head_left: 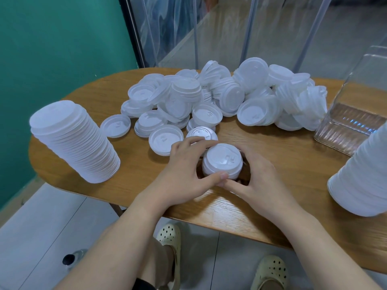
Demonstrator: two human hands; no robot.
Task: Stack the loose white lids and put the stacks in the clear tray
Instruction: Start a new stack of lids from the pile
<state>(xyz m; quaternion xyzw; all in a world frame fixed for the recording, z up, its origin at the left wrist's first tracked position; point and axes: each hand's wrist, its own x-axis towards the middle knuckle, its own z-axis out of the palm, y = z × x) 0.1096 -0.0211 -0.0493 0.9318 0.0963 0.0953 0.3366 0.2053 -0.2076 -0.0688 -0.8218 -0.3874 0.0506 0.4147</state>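
1. Both forearms come in over the near edge of the wooden table (240, 214); the left hand (184, 172) and right hand (257, 178) curl round a short stack of lids (223, 162) standing just inside that edge, thumbs meeting at its near side. Each hand grips this stack; neither is loose.
2. To do this step well, I would judge: keep the fingers cupped evenly round the rims and square the lids until they nest, since a skewed lid would likely tip the pile when more are added.
3. Just beyond the left fingers lie single lids, one printed lid (202, 133) touching or nearly touching them, and an upturned lid (165, 141) beside it. These look like the easiest next picks.
4. Finished work flanks the hands: a tall stack (77, 141) leans at the left, well apart, and another tall stack (362, 176) stands at the right edge of view.
5. Bare wood lies between the hands and the right stack, giving room to slide piles.
6. Farther back, the loose heap of lids (219, 97) spreads across the table.
7. At the far right stands the clear tray (345, 130), close to the table's edge; no stack seems to be in it yet.
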